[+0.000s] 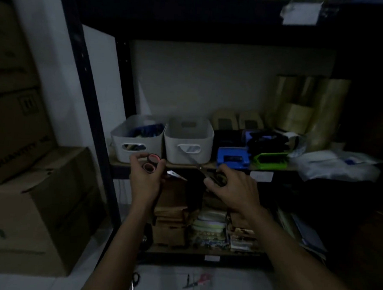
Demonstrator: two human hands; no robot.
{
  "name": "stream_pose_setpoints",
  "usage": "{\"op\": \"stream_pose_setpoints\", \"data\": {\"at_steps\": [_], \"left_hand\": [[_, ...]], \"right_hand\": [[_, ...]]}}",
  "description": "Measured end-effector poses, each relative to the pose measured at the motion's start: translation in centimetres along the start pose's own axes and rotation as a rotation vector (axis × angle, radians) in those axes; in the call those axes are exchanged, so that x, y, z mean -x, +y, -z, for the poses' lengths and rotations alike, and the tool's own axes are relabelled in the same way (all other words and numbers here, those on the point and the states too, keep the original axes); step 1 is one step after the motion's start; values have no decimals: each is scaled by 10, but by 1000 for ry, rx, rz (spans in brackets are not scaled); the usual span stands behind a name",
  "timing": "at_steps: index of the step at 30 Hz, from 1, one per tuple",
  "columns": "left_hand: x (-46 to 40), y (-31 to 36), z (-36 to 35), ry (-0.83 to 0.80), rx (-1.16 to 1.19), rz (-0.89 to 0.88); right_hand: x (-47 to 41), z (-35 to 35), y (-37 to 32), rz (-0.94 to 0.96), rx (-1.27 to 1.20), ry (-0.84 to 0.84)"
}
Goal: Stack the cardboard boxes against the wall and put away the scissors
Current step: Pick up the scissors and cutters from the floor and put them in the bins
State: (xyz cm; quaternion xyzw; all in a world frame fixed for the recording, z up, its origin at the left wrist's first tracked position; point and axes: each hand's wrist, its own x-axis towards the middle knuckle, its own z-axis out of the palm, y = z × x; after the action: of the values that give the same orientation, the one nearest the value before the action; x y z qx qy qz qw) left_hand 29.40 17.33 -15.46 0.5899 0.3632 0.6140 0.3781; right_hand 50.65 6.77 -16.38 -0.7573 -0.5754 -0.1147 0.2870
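Right hand [230, 184] grips dark-handled scissors [198, 167] by the handles, fingers curled round them. Blades point up-left at the middle white bin [187, 140], tip near its handle cutout; long axis diagonal, handle low-right. Left hand [145, 175] pinches pink-handled scissors [150, 163] at the loops, blade poking right toward the other pair. Left bin [137, 139] sits just above it. Right hand is nearer the middle bin. More scissors lie on the floor [234, 286] below. Cardboard boxes [27, 202] stacked far left.

Matt brown corrugated cardboard boxes [27, 214] stand left of the grip. The scissors' bare metal blade [191, 159] shines. Beyond it, 2 smooth white plastic bins [188, 142]; glossy clear tape rolls [307, 108] far right.
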Motion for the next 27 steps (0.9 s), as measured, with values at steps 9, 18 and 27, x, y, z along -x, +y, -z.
{"op": "stream_pose_setpoints", "data": {"at_steps": [9,18,27], "left_hand": [[-70,43,-33,61,56,131],[-90,45,-49,23,36,246],[-106,47,-57,-67,97,257]], "right_hand": [[-93,62,-49,-384,-134,-329],[-133,46,-64,-414,-293,-337],[-150,47,-73,-409,-148,-212]]}}
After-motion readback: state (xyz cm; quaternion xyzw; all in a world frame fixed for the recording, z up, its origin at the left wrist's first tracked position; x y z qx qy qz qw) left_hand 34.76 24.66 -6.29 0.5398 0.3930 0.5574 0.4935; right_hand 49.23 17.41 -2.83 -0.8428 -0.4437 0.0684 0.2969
